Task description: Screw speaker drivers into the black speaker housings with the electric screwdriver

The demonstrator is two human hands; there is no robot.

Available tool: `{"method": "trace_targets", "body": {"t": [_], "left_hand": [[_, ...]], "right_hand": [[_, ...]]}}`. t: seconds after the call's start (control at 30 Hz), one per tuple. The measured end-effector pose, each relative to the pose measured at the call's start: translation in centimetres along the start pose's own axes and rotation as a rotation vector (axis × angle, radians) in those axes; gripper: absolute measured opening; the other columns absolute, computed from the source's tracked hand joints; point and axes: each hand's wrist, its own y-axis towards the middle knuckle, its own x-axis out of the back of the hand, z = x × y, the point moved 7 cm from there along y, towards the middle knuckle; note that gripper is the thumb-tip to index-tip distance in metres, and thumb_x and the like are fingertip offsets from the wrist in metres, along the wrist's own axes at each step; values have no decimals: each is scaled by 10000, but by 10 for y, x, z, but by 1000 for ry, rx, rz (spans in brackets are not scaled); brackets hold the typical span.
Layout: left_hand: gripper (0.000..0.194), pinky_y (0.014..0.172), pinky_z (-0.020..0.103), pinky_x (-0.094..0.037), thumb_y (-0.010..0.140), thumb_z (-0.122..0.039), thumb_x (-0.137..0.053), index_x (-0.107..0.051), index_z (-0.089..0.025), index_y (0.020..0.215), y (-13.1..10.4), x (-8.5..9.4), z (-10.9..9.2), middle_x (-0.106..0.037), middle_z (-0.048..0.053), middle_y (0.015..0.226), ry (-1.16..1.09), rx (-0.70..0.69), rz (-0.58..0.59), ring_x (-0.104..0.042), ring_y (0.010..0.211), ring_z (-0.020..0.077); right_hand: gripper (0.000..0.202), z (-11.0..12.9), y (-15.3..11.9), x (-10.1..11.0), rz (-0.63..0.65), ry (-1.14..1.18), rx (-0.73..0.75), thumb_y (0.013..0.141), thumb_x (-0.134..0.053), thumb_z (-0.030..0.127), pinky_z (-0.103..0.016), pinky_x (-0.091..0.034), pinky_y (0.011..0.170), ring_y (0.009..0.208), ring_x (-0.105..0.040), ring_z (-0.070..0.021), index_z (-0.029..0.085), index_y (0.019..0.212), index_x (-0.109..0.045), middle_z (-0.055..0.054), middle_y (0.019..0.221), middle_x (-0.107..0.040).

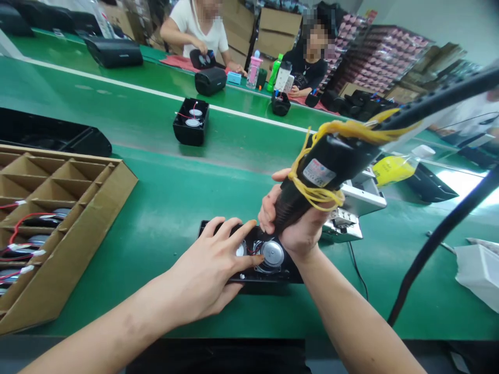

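A black speaker housing (251, 276) lies on the green bench in front of me, with a round silver speaker driver (272, 254) in it. My left hand (212, 259) grips this housing, fingers over its top and thumb at the near side. One finger touches the edge of the driver. A second driver is partly covered by that hand. In my right hand (300, 223) is a black electric screwdriver (331, 156), tilted, with yellow rubber bands tied around it. Its lower end points down at the housing's far side; the tip is hidden.
At left stands a divided cardboard box (97, 202) with wired drivers. Farther back sits another open housing (191, 124). On the right are a white screw-feeder-like device (360, 200), a yellow-liquid bottle (401, 166), a white plastic bin (479, 270) and a thick black cable (440, 239). Two people sit opposite.
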Motion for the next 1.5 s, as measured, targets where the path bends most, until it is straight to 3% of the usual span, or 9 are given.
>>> {"method": "trace_targets", "body": {"t": [0.27,0.4,0.6,0.73,0.9,1.17,1.3,1.43,1.5], "left_hand": [[670,1250,665,-367,898,-381,-825,-679,-458,1548,-2,-3,2,-544,98,1661,22,-2,-66,-487,1503,429],[607,1232,650,-376,920,-452,-811,-689,-489,1514,-7,-11,3,-503,73,1733,63,-20,-154,-500,1500,417],[515,1246,608,-394,898,-387,-840,-754,-480,1397,-14,-11,0,-479,1,1798,131,9,-252,-533,1501,397],[648,1198,597,-455,882,-193,-763,-707,-470,1466,-15,-10,-1,-487,17,1792,175,-32,-262,-536,1504,395],[645,1173,609,-471,899,-190,-740,-698,-463,1482,-6,-12,1,-470,26,1804,184,-87,-250,-549,1490,406],[599,1182,650,-494,917,-130,-663,-731,-422,1435,9,-14,-9,-468,75,1791,166,-78,-223,-525,1519,400],[627,1162,619,-547,940,-208,-695,-677,-410,1533,4,-12,-11,-439,66,1827,183,-160,-235,-513,1541,404],[549,1181,616,-566,1041,-368,-658,-634,-421,1587,-2,-4,11,-419,24,1845,90,-101,-287,-454,1611,406],[474,1161,590,-595,1075,-420,-637,-663,-434,1548,-3,0,26,-491,9,1801,76,-70,-317,-525,1570,382]], "right_hand": [[643,-4,-4,-6,83,-7,-20,998,-614,866,-230,-378,357,372,-453,-115,281,1263,-650,65,649,-591],[593,24,-1,2,15,50,89,1039,-603,775,-237,-408,354,367,-475,-121,266,1342,-647,55,671,-620],[632,118,3,63,-305,-112,430,1035,-557,839,-229,-390,349,357,-435,-117,264,1227,-738,71,609,-556],[611,147,2,115,-480,-353,510,1001,-617,834,-219,-377,354,361,-438,-115,244,1102,-738,67,589,-549],[731,142,3,146,-584,-449,492,930,-587,944,-211,-362,355,351,-447,-115,227,1035,-685,74,561,-524],[779,132,2,148,-548,-442,414,917,-578,965,-207,-381,355,350,-452,-104,209,1048,-717,71,581,-528],[770,132,1,146,-534,-460,404,924,-586,954,-204,-392,363,360,-472,-101,205,1040,-724,66,591,-530],[782,133,-2,143,-523,-473,405,929,-574,959,-213,-389,360,359,-458,-102,206,1059,-744,64,591,-524],[788,133,-4,141,-525,-488,405,907,-596,972,-220,-387,358,360,-452,-103,215,1058,-751,64,595,-520]]}}
